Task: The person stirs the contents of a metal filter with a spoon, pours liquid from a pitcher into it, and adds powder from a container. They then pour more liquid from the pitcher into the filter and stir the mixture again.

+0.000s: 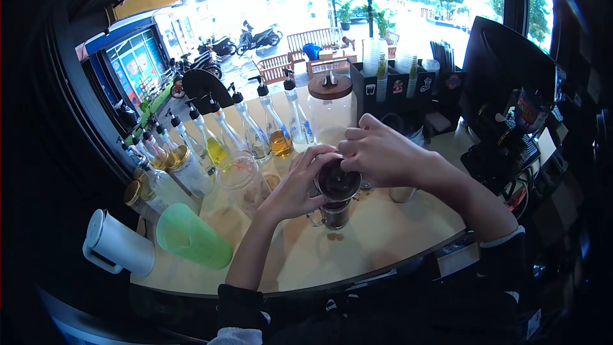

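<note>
Above the counter, my left hand (297, 185) is wrapped round the left side of a round cup-like vessel (339, 180) with dark contents. My right hand (382, 153) is at the vessel's upper right rim, its fingers bent and pressed together; whatever they pinch is too small to make out. Directly below the vessel stands a glass cup (335, 216) with dark contents. Whether the two touch is hidden from this angle. A small brown spot lies on the counter in front of the glass cup.
Pump bottles (258, 134) line the counter's back left. A lidded glass jar (331, 112) stands behind my hands. At left are a green pitcher (195, 236), a white jug (118, 243) and a clear container (241, 176). A metal cup (402, 194) stands right; a monitor (504, 70) rises beyond.
</note>
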A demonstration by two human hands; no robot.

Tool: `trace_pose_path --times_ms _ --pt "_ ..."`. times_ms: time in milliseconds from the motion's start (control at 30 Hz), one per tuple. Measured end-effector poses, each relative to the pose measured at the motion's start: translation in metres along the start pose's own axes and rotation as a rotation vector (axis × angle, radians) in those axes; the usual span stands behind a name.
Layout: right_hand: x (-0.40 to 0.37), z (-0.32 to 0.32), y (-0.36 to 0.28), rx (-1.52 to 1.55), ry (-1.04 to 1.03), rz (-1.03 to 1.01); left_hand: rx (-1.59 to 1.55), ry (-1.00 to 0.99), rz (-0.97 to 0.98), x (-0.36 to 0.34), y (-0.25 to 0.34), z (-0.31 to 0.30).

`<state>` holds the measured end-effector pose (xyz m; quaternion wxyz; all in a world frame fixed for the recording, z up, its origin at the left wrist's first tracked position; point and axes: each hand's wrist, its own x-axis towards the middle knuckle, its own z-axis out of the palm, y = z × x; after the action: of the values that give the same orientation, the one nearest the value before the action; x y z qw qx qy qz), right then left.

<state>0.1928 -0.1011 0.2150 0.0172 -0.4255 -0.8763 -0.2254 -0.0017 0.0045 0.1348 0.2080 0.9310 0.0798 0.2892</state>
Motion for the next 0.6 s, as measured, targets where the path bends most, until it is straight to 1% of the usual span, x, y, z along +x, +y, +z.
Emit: trace_pose_path --times_ms 33,100,133,200,333,400,433,500,533,600 --pt "0.0001 0.0005 -0.0013 0.000 -0.001 0.001 -0.001 -0.001 0.001 -0.0001 -0.0005 0.0020" --pt "0.0017 0.0021 -0.0030 0.031 0.086 0.062 0.002 0.012 0.025 -0.0015 -0.0027 0.0060" --pt "0.0021 0.0014 -0.0046 0.030 0.086 0.063 0.002 0.012 0.026 -0.0015 -0.0033 0.0060" --pt "0.0015 -0.0003 -0.0084 -0.004 0.115 0.100 -0.071 0.043 -0.003 -0.0017 -0.0042 0.0058" --pt "-0.0057 0.0060 -0.0075 -0.013 0.043 0.084 0.011 0.039 -0.002 -0.0029 -0.0039 0.0022" --pt "-0.0061 0.0010 -0.0018 0.039 0.014 0.169 0.051 0.026 0.025 -0.0031 -0.0024 0.0026" --pt "-0.0046 0.0017 -0.0028 0.038 0.013 0.171 0.050 0.025 0.027 -0.0027 -0.0010 0.0026" --pt "0.0000 0.0037 -0.0052 0.044 0.086 0.065 0.010 0.024 -0.003 -0.0007 0.0018 0.0023" --pt "0.0002 0.0027 -0.0045 0.042 0.088 0.067 0.012 0.023 0.000 0.0001 0.0022 0.0022" --pt "0.0015 0.0000 -0.0026 0.013 -0.010 0.038 0.068 0.008 0.019 -0.0005 0.0030 0.0025"
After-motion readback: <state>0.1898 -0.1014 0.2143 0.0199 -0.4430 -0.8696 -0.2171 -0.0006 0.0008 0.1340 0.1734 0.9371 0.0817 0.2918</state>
